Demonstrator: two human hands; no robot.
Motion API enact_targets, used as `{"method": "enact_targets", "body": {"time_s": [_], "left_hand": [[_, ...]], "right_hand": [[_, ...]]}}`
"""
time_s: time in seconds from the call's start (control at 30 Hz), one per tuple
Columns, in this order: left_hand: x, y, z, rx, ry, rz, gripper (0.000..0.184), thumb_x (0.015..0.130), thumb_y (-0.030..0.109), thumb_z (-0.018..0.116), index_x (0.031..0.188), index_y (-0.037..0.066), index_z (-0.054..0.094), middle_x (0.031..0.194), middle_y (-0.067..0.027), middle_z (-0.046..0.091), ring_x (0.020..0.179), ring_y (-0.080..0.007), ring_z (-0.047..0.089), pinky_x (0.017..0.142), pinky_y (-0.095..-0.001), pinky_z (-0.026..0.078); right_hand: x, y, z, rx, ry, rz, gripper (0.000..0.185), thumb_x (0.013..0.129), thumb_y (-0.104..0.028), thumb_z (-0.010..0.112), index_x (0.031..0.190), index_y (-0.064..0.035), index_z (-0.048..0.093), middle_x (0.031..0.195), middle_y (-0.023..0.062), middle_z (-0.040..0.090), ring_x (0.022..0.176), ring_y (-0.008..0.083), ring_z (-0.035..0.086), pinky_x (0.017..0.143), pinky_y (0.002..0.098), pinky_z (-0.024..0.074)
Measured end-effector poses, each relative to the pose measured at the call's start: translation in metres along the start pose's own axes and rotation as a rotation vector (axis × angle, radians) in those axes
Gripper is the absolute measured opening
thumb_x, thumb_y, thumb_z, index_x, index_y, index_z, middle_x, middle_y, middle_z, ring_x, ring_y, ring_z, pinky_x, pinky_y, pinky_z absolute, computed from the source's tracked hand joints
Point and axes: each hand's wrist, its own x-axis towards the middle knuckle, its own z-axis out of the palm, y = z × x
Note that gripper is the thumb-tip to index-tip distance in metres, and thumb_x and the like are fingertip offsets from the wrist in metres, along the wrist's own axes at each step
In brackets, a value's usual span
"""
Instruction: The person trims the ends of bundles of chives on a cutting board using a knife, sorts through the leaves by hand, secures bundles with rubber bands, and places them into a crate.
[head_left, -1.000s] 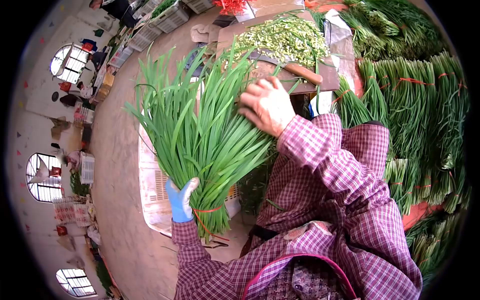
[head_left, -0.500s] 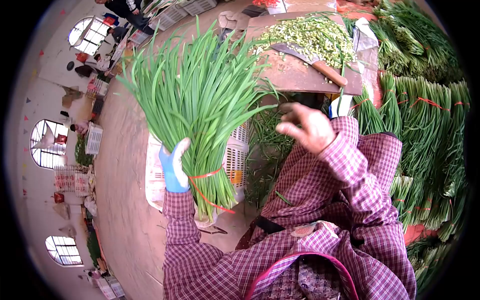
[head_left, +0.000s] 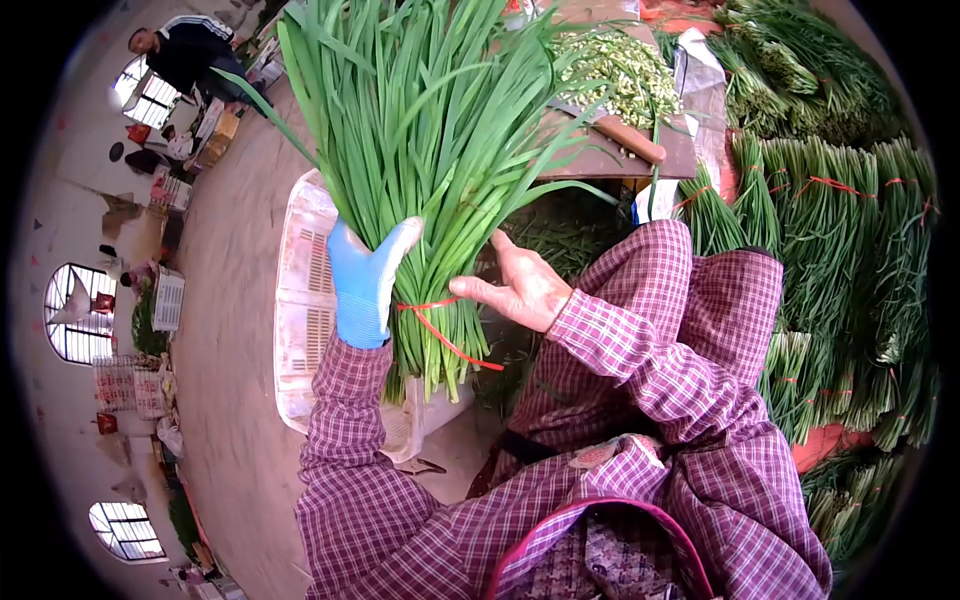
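Brownish floor (head_left: 235, 330) opens out to the left of the hands as I look down through the head camera. Closest to me is purple checked clothing (head_left: 760, 500), covering the lap and both sleeves below the hands. Just beyond it, I have the left hand (head_left: 370, 280), in a blue and pale glove, clamped around the lower part of a bundle of long green leaves (head_left: 425, 150). That bundle stands upright in the grip, its leaves fanning out above the hands and its cut ends below them. A red tie (head_left: 427, 304) circles it just under the gloved thumb, one loose end trailing toward the right. My right hand (head_left: 525, 288) is bare, fingers spread, beside the bundle; I cannot tell whether its thumb touches the stems.

Under and left of the gloved hand I see a white crate (head_left: 303, 300). Ahead and right of the hands is a brown worktop (head_left: 585, 157), bearing a wooden-handled knife (head_left: 622, 135) and chopped pale-green pieces (head_left: 635, 80). Well to the right lie rows of tied green bundles (head_left: 825, 250). Farthest off, ahead and left, a person in dark clothing (head_left: 195, 50) stands near a pale wall with arched windows (head_left: 80, 312).
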Motion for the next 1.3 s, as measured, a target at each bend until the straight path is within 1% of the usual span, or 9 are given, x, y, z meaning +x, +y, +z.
{"method": "enact_targets", "body": {"time_s": [0.07,0.2,0.37,0.53,0.67,0.73,1.0,1.13,1.3], "left_hand": [[-0.001,-0.008,-0.006,-0.023,0.049,-0.008,0.038,0.080,-0.004,0.067,0.117,-0.003,0.057,0.104,-0.0085,0.066,0.089,-0.0147,0.064,0.081,-0.0267,0.052],[-0.004,-0.014,-0.019,0.035,0.054,-0.021,0.037,0.080,-0.002,0.068,0.116,-0.003,0.059,0.104,-0.0084,0.066,0.087,-0.0144,0.064,0.081,-0.0267,0.052],[-0.005,-0.016,-0.017,0.032,0.060,-0.007,0.036,0.081,-0.001,0.068,0.115,-0.003,0.059,0.104,-0.0083,0.066,0.087,-0.0139,0.064,0.080,-0.0263,0.053],[-0.007,-0.018,-0.019,0.055,0.056,0.013,0.036,0.081,0.000,0.068,0.116,-0.002,0.059,0.104,-0.0084,0.066,0.087,-0.0137,0.064,0.080,-0.0263,0.053],[-0.009,-0.019,-0.026,0.051,0.112,0.031,0.041,0.080,-0.005,0.068,0.119,-0.003,0.056,0.104,-0.0094,0.065,0.085,-0.0147,0.064,0.076,-0.0262,0.055],[-0.009,-0.021,-0.028,0.031,0.125,0.020,0.043,0.079,-0.009,0.068,0.120,-0.004,0.054,0.104,-0.0101,0.065,0.085,-0.0153,0.065,0.074,-0.0261,0.056],[-0.009,-0.017,-0.019,0.253,0.135,0.133,0.045,0.075,-0.002,0.074,0.116,-0.006,0.055,0.099,-0.0119,0.067,0.083,-0.0144,0.064,0.071,-0.0275,0.054],[-0.012,-0.019,-0.016,0.171,0.131,0.132,0.045,0.075,-0.003,0.074,0.116,-0.006,0.055,0.099,-0.0120,0.067,0.082,-0.0141,0.064,0.069,-0.0276,0.054],[-0.011,-0.021,-0.017,0.152,0.099,0.168,0.045,0.075,-0.005,0.073,0.116,-0.006,0.055,0.099,-0.0115,0.067,0.082,-0.0138,0.064,0.069,-0.0268,0.054]], "right_hand": [[-0.009,-0.012,-0.020,-0.415,-0.029,0.023,0.060,0.085,-0.047,0.066,0.117,0.0037,0.058,0.084,0.0243,0.067,0.081,0.0385,0.067,0.073,0.0456,0.0520],[-0.010,-0.035,-0.052,-0.342,0.233,-0.081,0.027,0.082,-0.030,0.071,0.090,-0.0044,0.068,0.074,0.0142,0.065,0.068,0.0317,0.065,0.062,0.0393,0.0492],[0.004,-0.045,-0.041,-0.406,0.312,-0.134,0.033,0.079,-0.040,0.071,0.081,-0.0073,0.067,0.073,0.0074,0.066,0.070,0.0285,0.066,0.061,0.0402,0.0499],[0.023,-0.024,-0.030,-0.466,0.344,-0.174,0.027,0.081,-0.033,0.068,0.080,-0.0066,0.064,0.076,0.0087,0.064,0.072,0.0304,0.065,0.062,0.0424,0.0496],[0.009,0.005,-0.078,-0.716,0.389,0.077,0.019,0.085,-0.028,0.065,0.094,-0.0106,0.062,0.081,0.0078,0.059,0.074,0.0292,0.063,0.064,0.0442,0.0510],[-0.004,0.009,-0.090,-0.982,0.495,-0.076,0.020,0.085,-0.025,0.066,0.101,-0.0122,0.063,0.088,0.0084,0.058,0.082,0.0290,0.061,0.068,0.0425,0.0510],[0.028,-0.047,-0.041,-0.615,0.487,-0.369,0.018,0.083,-0.028,0.067,0.086,-0.0102,0.063,0.078,0.0091,0.057,0.080,0.0293,0.060,0.070,0.0419,0.0492],[0.037,-0.042,-0.030,-0.791,0.390,-0.245,0.037,0.078,-0.040,0.072,0.081,-0.0044,0.063,0.075,0.0101,0.057,0.079,0.0304,0.061,0.070,0.0429,0.0495],[0.041,-0.021,-0.031,-0.740,0.361,-0.185,0.033,0.076,-0.037,0.070,0.079,-0.0049,0.063,0.076,0.0114,0.061,0.079,0.0305,0.063,0.071,0.0422,0.0504]]}}
